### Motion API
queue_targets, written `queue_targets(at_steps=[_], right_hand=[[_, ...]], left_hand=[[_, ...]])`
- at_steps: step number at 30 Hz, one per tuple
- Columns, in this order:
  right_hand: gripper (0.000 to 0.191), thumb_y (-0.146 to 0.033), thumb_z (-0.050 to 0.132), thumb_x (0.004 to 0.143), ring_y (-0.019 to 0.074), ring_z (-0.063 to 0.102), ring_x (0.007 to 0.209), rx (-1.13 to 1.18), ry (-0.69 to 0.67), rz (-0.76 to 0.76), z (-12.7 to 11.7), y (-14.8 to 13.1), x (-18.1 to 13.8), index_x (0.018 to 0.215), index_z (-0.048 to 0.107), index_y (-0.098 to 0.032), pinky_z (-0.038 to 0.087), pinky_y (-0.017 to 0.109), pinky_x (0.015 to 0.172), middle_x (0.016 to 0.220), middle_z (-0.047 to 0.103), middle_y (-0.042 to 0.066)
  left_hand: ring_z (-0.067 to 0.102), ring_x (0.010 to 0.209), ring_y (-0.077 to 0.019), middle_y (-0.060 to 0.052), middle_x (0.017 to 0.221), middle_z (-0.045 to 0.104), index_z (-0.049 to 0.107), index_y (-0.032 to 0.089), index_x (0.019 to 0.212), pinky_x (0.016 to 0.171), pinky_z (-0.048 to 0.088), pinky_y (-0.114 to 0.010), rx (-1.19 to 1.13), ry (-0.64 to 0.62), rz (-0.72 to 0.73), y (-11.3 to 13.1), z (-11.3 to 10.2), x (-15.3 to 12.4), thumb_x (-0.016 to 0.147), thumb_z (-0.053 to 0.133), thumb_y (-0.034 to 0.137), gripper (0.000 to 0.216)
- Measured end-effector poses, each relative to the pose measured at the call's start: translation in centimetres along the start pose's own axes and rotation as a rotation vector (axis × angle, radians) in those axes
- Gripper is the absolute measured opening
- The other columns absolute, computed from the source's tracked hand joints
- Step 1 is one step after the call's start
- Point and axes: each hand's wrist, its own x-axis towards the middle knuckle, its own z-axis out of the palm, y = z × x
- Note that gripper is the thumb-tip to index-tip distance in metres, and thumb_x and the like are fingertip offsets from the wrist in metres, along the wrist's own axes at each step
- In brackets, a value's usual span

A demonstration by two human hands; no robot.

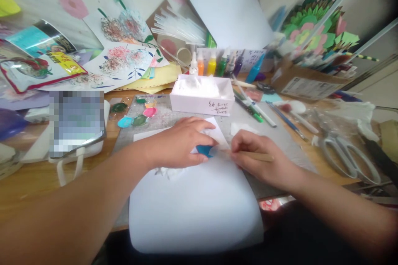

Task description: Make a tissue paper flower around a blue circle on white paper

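Note:
My left hand [182, 143] curls over a small blue piece [204, 150] and presses it onto the white sheet [192, 203] that hangs over the desk's front edge. Close beside it on the right, my right hand [259, 157] is closed round a thin wooden stick [259, 157], whose tip points at the blue piece. A grey mat [174, 116] lies under the sheet. Several small coloured shapes [149, 112], pink, blue and green, sit on the mat's far left part.
A white box [202, 95] with tissue stands behind my hands. Small paint bottles [211, 65] line up behind the box. Pens [255, 109] and scissors [345, 153] lie to the right. A cardboard box [306, 85] holds paper flowers. Flower paintings [124, 56] lean at the back left.

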Motion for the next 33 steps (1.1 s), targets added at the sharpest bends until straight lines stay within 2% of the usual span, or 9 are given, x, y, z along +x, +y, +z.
queue_targets(at_steps=[5, 14, 22, 27, 30, 33], right_hand=[[0.008, -0.017, 0.052, 0.078, 0.0083, 0.043, 0.053, -0.051, -0.020, -0.017, -0.1, -0.2, 0.0, 0.074, 0.045, -0.019, 0.034, 0.020, 0.046, 0.062, 0.051, -0.004], [0.007, -0.015, 0.052, 0.076, 0.0080, 0.045, 0.055, -0.175, -0.036, -0.023, 0.3, -0.4, 0.7, 0.072, 0.048, -0.019, 0.034, 0.019, 0.047, 0.063, 0.052, -0.005], [0.006, -0.017, 0.053, 0.079, 0.0091, 0.048, 0.059, -0.181, -0.050, -0.054, 0.5, -0.6, 1.0, 0.075, 0.049, -0.019, 0.037, 0.020, 0.052, 0.067, 0.054, -0.004], [0.007, -0.020, 0.056, 0.078, 0.0084, 0.047, 0.054, -0.018, -0.028, 0.015, 0.2, -0.1, 1.1, 0.074, 0.050, -0.019, 0.035, 0.020, 0.049, 0.063, 0.054, -0.004], [0.014, -0.021, 0.060, 0.074, 0.0075, 0.043, 0.048, 0.147, 0.082, 0.038, -0.4, -0.4, 1.0, 0.069, 0.048, -0.018, 0.031, 0.020, 0.045, 0.056, 0.050, -0.005], [0.014, -0.022, 0.062, 0.072, 0.0078, 0.043, 0.050, 0.193, 0.148, 0.000, -0.8, -0.9, 0.8, 0.068, 0.049, -0.018, 0.031, 0.021, 0.046, 0.057, 0.051, -0.004]], left_hand=[[0.040, 0.123, -0.0243, -0.003, 0.135, 0.044, 0.060, 0.030, 0.114, 0.102, 0.033, -0.039, -0.032, -0.024, -0.017, 0.2, -0.1, 0.0, 0.081, 0.056, 0.032, 0.033], [0.039, 0.124, -0.0235, -0.002, 0.133, 0.046, 0.059, 0.032, 0.115, 0.103, 0.032, -0.039, -0.039, -0.026, -0.005, 0.1, -0.1, 0.0, 0.081, 0.055, 0.032, 0.034], [0.041, 0.122, -0.0236, -0.002, 0.130, 0.049, 0.061, 0.031, 0.109, 0.102, 0.033, -0.040, -0.042, -0.010, -0.004, -0.1, 0.1, -0.1, 0.080, 0.056, 0.032, 0.030], [0.043, 0.121, -0.0232, -0.001, 0.134, 0.045, 0.060, 0.031, 0.111, 0.100, 0.035, -0.038, -0.060, 0.000, -0.021, -0.1, -0.1, 0.0, 0.081, 0.055, 0.033, 0.030], [0.044, 0.120, -0.0226, 0.000, 0.137, 0.040, 0.059, 0.031, 0.109, 0.098, 0.036, -0.037, -0.085, 0.010, -0.035, 0.0, 0.0, 0.0, 0.081, 0.055, 0.032, 0.029], [0.042, 0.121, -0.0222, 0.001, 0.135, 0.040, 0.062, 0.030, 0.099, 0.099, 0.034, -0.037, -0.117, 0.036, -0.017, 0.2, 0.1, 0.0, 0.080, 0.056, 0.027, 0.020]])
